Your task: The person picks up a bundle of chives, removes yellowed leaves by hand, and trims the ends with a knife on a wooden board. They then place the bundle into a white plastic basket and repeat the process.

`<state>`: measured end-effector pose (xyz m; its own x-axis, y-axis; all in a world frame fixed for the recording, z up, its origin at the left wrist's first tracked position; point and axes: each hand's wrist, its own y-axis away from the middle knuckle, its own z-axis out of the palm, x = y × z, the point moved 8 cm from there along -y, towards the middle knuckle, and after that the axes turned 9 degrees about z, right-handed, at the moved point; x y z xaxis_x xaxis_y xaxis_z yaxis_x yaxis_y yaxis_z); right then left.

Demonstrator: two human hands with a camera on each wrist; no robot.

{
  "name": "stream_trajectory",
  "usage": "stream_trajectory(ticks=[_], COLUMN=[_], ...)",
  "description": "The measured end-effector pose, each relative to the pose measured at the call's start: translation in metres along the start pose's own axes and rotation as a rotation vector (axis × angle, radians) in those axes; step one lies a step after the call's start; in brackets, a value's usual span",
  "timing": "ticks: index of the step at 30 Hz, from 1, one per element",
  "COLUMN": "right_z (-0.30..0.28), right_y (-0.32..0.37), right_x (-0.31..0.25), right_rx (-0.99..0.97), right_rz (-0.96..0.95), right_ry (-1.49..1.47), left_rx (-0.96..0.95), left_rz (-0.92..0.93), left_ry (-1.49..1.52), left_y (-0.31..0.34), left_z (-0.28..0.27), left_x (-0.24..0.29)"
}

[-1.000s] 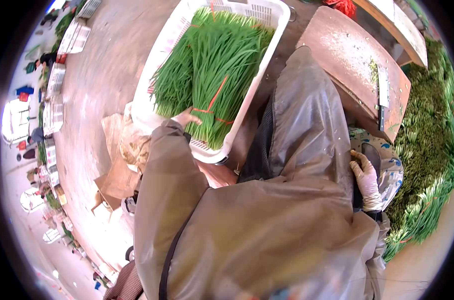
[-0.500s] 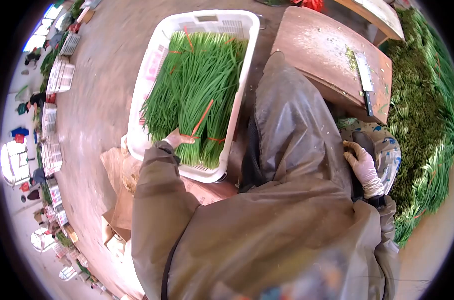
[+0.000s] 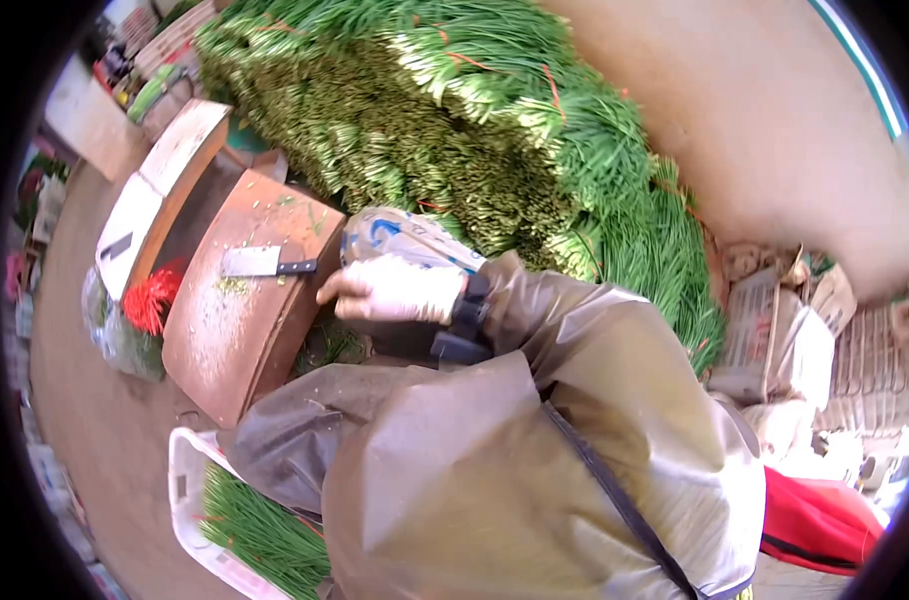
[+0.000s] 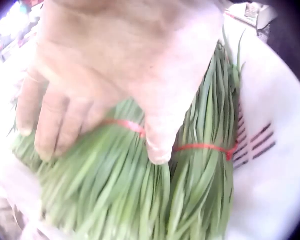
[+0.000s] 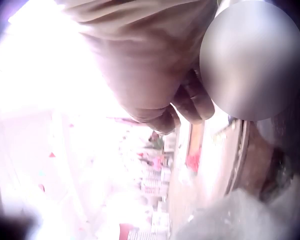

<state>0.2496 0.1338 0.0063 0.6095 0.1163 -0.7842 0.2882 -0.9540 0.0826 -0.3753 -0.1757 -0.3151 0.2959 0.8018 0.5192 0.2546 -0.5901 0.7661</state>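
In the left wrist view, my gloved left hand (image 4: pixel 120 65) spans a bundle of long green stalks (image 4: pixel 105 185), its fingers on one side and the thumb on the other, beside a red band. Another banded bundle (image 4: pixel 202 175) lies next to it against the white basket (image 4: pixel 280 115). The head view shows part of this basket (image 3: pixel 187 500) at the lower left; the left hand is hidden there. My gloved right hand (image 3: pixel 400 290), empty with loosely bent fingers, is near the handle of a knife (image 3: pixel 252 262). In the right wrist view, the right hand (image 5: pixel 150 75) holds nothing.
The knife lies on a reddish board (image 3: pixel 210 325) strewn with scraps. Behind is a large pile of green bundles (image 3: pixel 375 130) along the wall. Red strands (image 3: pixel 153 300) hang by a wooden bench (image 3: pixel 165 190). Stacked crates (image 3: pixel 870 370) stand at the right.
The head view has swung toward the pile and wall, leaving the basket at the lower left. The right hand has moved away from beside the leg, closer to the knife handle.
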Motion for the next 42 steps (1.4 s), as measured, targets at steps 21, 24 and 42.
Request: stream_trajectory(ticks=[21,24,42], right_z=[-0.333,-0.334,-0.277], right_y=[0.019,0.031,0.029], right_x=[0.332,0.313,-0.139], right_rx=[0.158,0.301,0.444], right_rz=[0.656,0.482,-0.193], right_ry=[1.005,1.003,-0.090], left_rx=[0.602,0.411,-0.200], left_rz=[-0.001,0.550,1.909], left_ry=[0.529,0.365,0.135], left_y=[0.072,0.071,0.274], left_z=[-0.063,-0.063,0.342], left_x=[0.051,0.114,0.674])
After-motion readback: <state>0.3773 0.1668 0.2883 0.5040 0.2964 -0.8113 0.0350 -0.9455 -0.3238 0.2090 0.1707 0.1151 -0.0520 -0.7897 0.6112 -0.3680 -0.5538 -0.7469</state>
